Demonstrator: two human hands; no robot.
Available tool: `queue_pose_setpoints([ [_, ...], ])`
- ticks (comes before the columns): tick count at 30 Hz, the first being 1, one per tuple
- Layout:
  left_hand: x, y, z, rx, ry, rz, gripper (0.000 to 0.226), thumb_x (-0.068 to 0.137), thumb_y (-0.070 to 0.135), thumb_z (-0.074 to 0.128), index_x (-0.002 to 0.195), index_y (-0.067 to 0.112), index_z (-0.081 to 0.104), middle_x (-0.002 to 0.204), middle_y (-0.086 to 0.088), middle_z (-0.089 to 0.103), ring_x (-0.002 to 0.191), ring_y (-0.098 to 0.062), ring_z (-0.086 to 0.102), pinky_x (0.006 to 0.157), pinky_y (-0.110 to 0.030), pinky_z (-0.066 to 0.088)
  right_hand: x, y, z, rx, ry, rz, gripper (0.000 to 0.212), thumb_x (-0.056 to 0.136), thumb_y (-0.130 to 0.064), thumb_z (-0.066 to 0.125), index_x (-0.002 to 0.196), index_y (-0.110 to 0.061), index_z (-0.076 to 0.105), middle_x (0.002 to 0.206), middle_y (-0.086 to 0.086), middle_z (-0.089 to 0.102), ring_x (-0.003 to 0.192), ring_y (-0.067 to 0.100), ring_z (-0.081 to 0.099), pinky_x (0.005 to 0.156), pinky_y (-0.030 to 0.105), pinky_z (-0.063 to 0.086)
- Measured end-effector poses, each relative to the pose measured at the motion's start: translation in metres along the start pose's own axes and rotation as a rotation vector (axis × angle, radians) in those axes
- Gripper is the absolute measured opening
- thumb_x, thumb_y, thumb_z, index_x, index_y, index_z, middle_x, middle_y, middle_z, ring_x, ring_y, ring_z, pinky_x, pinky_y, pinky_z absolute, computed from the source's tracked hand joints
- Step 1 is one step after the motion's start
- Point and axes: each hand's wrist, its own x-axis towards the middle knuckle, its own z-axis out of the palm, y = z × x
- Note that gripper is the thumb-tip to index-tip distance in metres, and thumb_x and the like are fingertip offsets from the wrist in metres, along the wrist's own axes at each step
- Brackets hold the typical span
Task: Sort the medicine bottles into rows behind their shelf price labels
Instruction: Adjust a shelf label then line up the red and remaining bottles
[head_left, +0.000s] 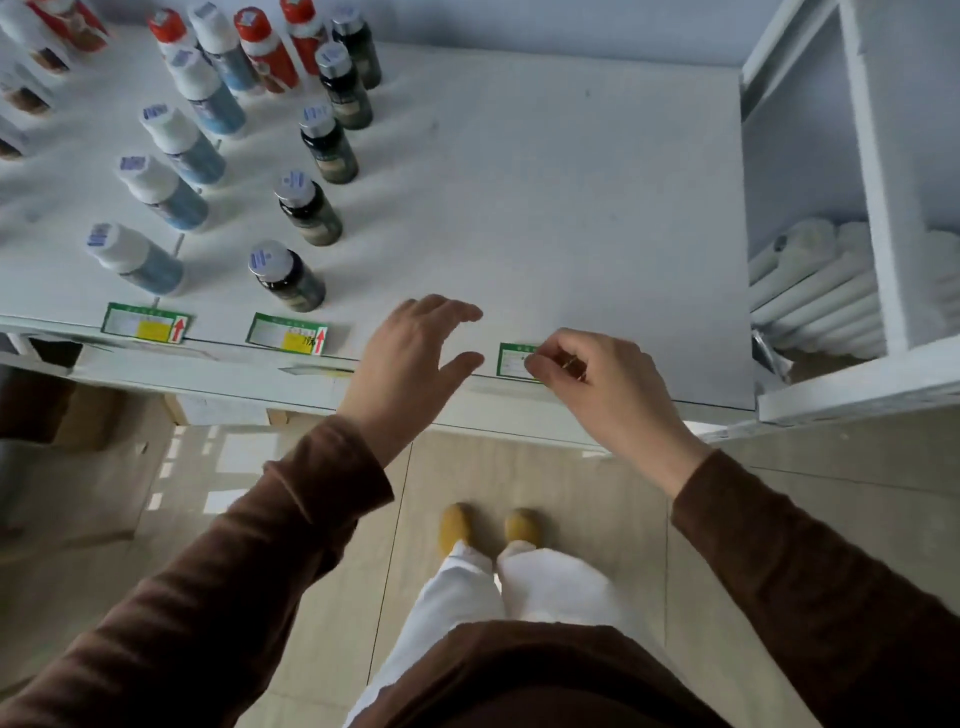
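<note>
- The medicine bottles are standing in rows on the white shelf (519, 208), each row running back from the front edge: a row of white-capped bottles with blue labels (156, 182) is sitting behind the leftmost price label (147, 323), and a row of dark glass bottles with silver caps (311, 208) is lining up behind the second price label (287, 334).
- Red-and-white bottles (265, 49) are crowding at the back between those two rows, and more bottles are showing at the far left edge, cut off by the frame.
- The right half of the shelf is lying bare behind the third price label (511, 358).
- You are holding your left hand (410, 358) over the shelf's front edge, fingers spread and relaxed, gripping nothing — it is hovering just left of the third label.
- Your right hand (597, 384) is curling its fingers down onto the third label, thumb and forefinger pinching at its right part at the shelf lip.
- Both your arms are reaching forward in brown sleeves.
- The labels are showing green borders, a yellow block and a red upward arrow; the print on them is too small to read, and small purple stickers are sitting on the bottle caps.
</note>
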Motion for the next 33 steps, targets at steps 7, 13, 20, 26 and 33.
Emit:
queue_pose_setpoints([
  [7,-0.023,0.006,0.062,0.007,0.055,0.001,0.033,0.091,0.026,0.067,0.122,0.015,0.065,0.113,-0.001,0.062,0.101,-0.023,0.054,0.087,-0.031,0.044,-0.029,0.045,0.043,0.092,0.027,0.196,0.039,0.093,-0.056,0.051,0.079,-0.022,0.065,0.063,-0.011,0.063,0.063,0.009,0.06,0.057,0.029,0.043],
  [13,-0.016,0.001,0.095,0.004,0.173,-0.067,0.035,0.094,0.029,0.063,0.125,0.014,0.064,0.113,-0.006,0.058,0.103,-0.027,0.048,0.091,-0.036,0.042,-0.028,0.055,0.069,0.322,0.047,0.371,0.057,0.093,-0.067,0.038,0.074,-0.026,0.073,0.07,-0.014,0.072,0.066,0.003,0.067,0.073,0.041,0.057],
  [20,-0.005,-0.006,0.114,-0.009,0.256,-0.169,0.04,0.093,0.045,0.059,0.125,0.024,0.066,0.114,-0.005,0.055,0.103,-0.028,0.046,0.091,-0.038,0.04,-0.019,0.058,0.096,0.629,0.08,0.531,0.075,0.091,-0.075,0.027,0.066,-0.024,0.077,0.066,-0.007,0.073,0.061,0.009,0.069,0.064,0.024,0.044],
  [26,-0.003,-0.012,0.119,-0.154,0.294,-0.199,0.037,0.087,0.045,0.068,0.12,0.027,0.069,0.112,0.0,0.054,0.104,-0.021,0.042,0.094,-0.03,0.039,-0.016,0.064,0.107,0.701,0.087,0.555,0.077,0.089,-0.078,0.026,0.068,-0.025,0.077,0.069,-0.005,0.074,0.062,0.01,0.069,0.065,0.024,0.041],
  [33,-0.004,-0.016,0.122,-0.158,0.32,-0.154,0.037,0.087,0.045,0.07,0.118,0.025,0.07,0.109,0.0,0.056,0.104,-0.023,0.046,0.094,-0.02,0.032,-0.015,0.067,0.114,0.703,0.111,0.529,0.076,0.09,-0.076,0.024,0.067,-0.027,0.077,0.069,-0.007,0.074,0.062,0.008,0.068,0.066,0.023,0.042],
])
